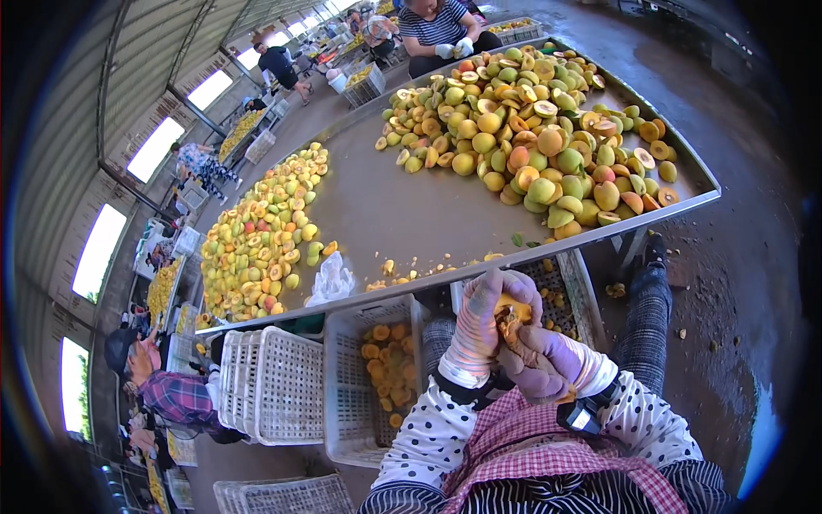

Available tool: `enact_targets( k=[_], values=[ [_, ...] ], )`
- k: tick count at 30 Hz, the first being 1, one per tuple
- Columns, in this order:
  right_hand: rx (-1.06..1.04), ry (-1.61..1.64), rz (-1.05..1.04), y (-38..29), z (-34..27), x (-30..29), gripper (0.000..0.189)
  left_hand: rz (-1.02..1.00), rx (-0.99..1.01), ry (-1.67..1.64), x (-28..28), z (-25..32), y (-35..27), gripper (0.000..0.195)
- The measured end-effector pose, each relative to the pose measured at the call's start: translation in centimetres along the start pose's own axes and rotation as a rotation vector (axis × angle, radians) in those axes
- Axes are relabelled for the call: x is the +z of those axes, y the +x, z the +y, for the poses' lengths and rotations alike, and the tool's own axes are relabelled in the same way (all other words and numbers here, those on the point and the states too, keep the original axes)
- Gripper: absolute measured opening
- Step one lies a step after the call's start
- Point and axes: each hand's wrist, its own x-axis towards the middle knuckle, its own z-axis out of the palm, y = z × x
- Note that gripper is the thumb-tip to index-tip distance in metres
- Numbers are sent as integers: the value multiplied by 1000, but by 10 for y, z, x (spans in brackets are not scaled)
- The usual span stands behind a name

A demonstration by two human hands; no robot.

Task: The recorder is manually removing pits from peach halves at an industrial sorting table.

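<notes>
Both hands wear pale, stained gloves and meet above my lap. My left hand (pixel 491 311) holds a piece of yellow-orange stone fruit (pixel 517 309), an apricot or a peach, between thumb and fingers. Pressed against it from below is my right hand (pixel 546 365), closed around a small brownish tool (pixel 566 394). Most of that tool is covered by the fingers, so its exact kind is unclear. Just beyond the hands lies the near rim of a metal-edged table (pixel 449 277). A large heap of halved stone fruit (pixel 514 128) rests on its right part.
A second fruit heap (pixel 263 238) and a clear plastic bag (pixel 331 281) lie at the table's left. Below stand a crate with fruit halves (pixel 392 366), stacked white crates (pixel 276 385) and another crate (pixel 555 289) between my legs. Co-workers (pixel 443 32) sit opposite and leftward.
</notes>
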Motion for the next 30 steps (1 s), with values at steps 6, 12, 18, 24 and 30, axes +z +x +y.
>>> enact_targets(
  k=[6, 12, 18, 24, 30],
  values=[
    [-6, -1239, 414, -9, 14, -8, 38, 279, -161, -140, -29, 19, -26, 35],
    [474, -1938, 731, -33, 17, -58, 41, 659, -222, 1215, -103, 76, -75, 28],
    [280, -1806, 730, -26, 14, -91, 38, 641, -291, 1396, -154, 80, -8, 27],
    [224, -1601, 719, -33, -1, -100, 33, 338, -371, 1400, -183, 27, 199, 32],
    [447, -1485, 680, -32, -16, -103, 34, 156, -173, 2182, -228, -29, 315, 49]
  ],
)
